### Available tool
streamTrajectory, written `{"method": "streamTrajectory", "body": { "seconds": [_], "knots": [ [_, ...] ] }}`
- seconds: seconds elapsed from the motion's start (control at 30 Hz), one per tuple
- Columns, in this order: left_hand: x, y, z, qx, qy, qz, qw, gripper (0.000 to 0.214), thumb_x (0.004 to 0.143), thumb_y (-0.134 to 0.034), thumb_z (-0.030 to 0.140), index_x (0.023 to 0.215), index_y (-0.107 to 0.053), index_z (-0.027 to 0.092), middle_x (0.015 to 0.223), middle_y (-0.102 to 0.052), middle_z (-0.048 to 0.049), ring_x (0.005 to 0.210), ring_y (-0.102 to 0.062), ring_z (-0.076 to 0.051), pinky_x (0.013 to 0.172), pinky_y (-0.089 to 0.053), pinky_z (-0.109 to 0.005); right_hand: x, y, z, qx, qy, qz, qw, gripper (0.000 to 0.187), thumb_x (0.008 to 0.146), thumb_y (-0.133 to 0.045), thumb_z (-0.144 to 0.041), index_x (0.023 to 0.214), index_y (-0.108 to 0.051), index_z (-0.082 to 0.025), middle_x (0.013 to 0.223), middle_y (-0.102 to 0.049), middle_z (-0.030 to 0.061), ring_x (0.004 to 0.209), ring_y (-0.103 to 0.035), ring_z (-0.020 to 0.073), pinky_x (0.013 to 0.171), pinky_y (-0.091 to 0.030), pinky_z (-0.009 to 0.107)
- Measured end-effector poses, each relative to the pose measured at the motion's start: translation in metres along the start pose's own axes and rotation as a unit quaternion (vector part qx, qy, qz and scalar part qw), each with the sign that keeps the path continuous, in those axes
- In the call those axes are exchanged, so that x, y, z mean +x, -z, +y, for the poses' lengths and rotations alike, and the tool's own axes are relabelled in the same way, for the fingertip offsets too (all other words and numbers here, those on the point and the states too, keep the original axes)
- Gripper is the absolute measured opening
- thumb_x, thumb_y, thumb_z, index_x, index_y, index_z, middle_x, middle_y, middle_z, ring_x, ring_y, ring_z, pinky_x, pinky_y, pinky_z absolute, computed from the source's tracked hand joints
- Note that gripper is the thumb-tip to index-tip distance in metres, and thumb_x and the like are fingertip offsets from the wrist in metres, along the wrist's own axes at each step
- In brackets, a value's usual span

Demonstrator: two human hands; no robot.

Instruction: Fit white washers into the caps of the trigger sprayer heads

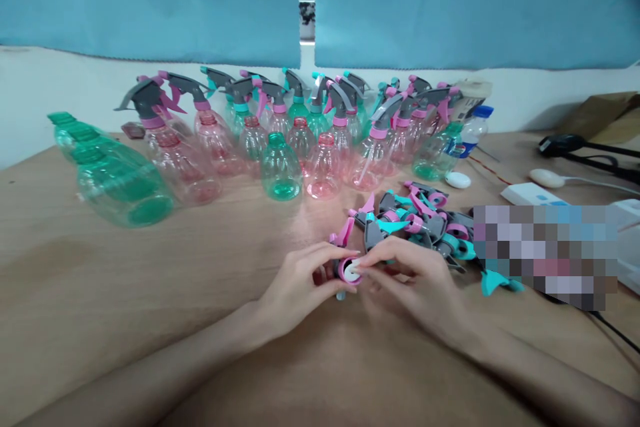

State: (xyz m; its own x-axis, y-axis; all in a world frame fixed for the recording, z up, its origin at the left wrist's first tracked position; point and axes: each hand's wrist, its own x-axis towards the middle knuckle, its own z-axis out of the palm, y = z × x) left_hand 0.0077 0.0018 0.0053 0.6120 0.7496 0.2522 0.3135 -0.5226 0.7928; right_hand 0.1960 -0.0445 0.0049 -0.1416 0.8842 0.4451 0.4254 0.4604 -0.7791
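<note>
Lower centre of frame: 1 spray head [349,271], grey body with a pink screw collar, is sitting directly between the 2 hands, just above the wooden table [150,267]. The collar is facing the camera, and a white part is showing inside it.

Left hand [295,287]: it is coming in from the lower left with the forearm lying along the table. The fingers are curling over the top of the collar and are closed on the spray head from its left side. The thumb is tucked beneath, mostly hidden.

Right hand [417,283]: it is coming in from the lower right, palm down and knuckles raised. Thumb and forefinger are pinching together on the right edge of the collar, at the white part. The other fingers are folding loosely underneath.

Just behind the right hand, right of centre, a pile of loose spray heads [425,217] in grey, pink and teal is lying on the table, near but not touching the held one.

Across the middle of the frame, pink and green bottles [300,143] are standing in rows, many of them with spray heads on. At mid left, clear green bottles [120,180] are lying on their sides.

Blue curtains [150,0] are hanging across the top.
</note>
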Motion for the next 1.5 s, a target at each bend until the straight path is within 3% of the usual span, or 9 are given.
{"method": "streamTrajectory", "body": {
  "seconds": [0.17,0.27,0.5,0.67,1.17,1.5],
  "knots": [
    [-0.001,0.000,-0.001,0.010,-0.008,-0.006,1.000,0.029,0.077,-0.071,0.023,0.105,-0.065,0.022,0.091,-0.068,-0.0009,0.078,-0.062,-0.016,0.070,-0.048,-0.026,0.001,0.000,-0.005,-0.064,0.137,0.015,0.988,0.020,0.088,-0.053,-0.009,0.092,-0.067,-0.023,0.085,-0.071,0.0024,0.084,-0.065,0.0166,0.069,-0.056,0.029],
    [-0.001,0.000,-0.002,0.021,-0.016,-0.009,1.000,0.028,0.078,-0.070,0.027,0.105,-0.065,0.022,0.092,-0.068,-0.0013,0.080,-0.062,-0.016,0.071,-0.048,-0.027,0.004,0.001,-0.004,-0.095,0.163,0.027,0.982,0.020,0.088,-0.052,-0.010,0.091,-0.067,-0.023,0.079,-0.070,0.0018,0.078,-0.063,0.0166,0.062,-0.054,0.029],
    [-0.002,0.000,-0.005,0.031,-0.027,0.005,0.999,0.028,0.079,-0.070,0.025,0.106,-0.064,0.022,0.094,-0.068,-0.0008,0.076,-0.061,-0.014,0.068,-0.048,-0.025,0.004,0.003,0.000,-0.115,0.118,-0.021,0.986,0.014,0.085,-0.055,-0.013,0.097,-0.058,-0.018,0.075,-0.063,0.0018,0.064,-0.055,0.0129,0.051,-0.045,0.023],
    [-0.003,-0.001,-0.005,0.057,-0.046,0.011,0.997,0.025,0.082,-0.066,0.026,0.107,-0.063,0.022,0.092,-0.066,-0.0007,0.071,-0.059,-0.013,0.066,-0.047,-0.024,0.001,0.000,0.005,-0.120,0.078,-0.042,0.989,0.030,0.080,-0.056,-0.012,0.109,-0.052,-0.020,0.086,-0.062,0.0018,0.074,-0.059,0.0133,0.060,-0.047,0.024],
    [-0.005,-0.003,-0.007,0.082,-0.066,-0.005,0.994,0.023,0.084,-0.063,0.027,0.107,-0.061,0.021,0.086,-0.061,0.0001,0.065,-0.053,-0.012,0.063,-0.045,-0.022,0.003,0.003,0.005,-0.097,0.040,-0.085,0.991,0.041,0.078,-0.058,-0.013,0.117,-0.048,-0.021,0.086,-0.062,0.0000,0.069,-0.058,0.0117,0.063,-0.047,0.024],
    [-0.006,-0.004,-0.011,0.095,-0.095,0.004,0.991,0.021,0.085,-0.061,0.021,0.106,-0.059,0.021,0.093,-0.061,-0.0007,0.074,-0.057,-0.013,0.069,-0.047,-0.023,-0.001,-0.006,0.005,-0.130,0.062,-0.048,0.988,0.037,0.080,-0.058,-0.014,0.114,-0.048,-0.024,0.085,-0.063,0.0001,0.077,-0.058,0.0153,0.061,-0.046,0.025]
  ]
}}
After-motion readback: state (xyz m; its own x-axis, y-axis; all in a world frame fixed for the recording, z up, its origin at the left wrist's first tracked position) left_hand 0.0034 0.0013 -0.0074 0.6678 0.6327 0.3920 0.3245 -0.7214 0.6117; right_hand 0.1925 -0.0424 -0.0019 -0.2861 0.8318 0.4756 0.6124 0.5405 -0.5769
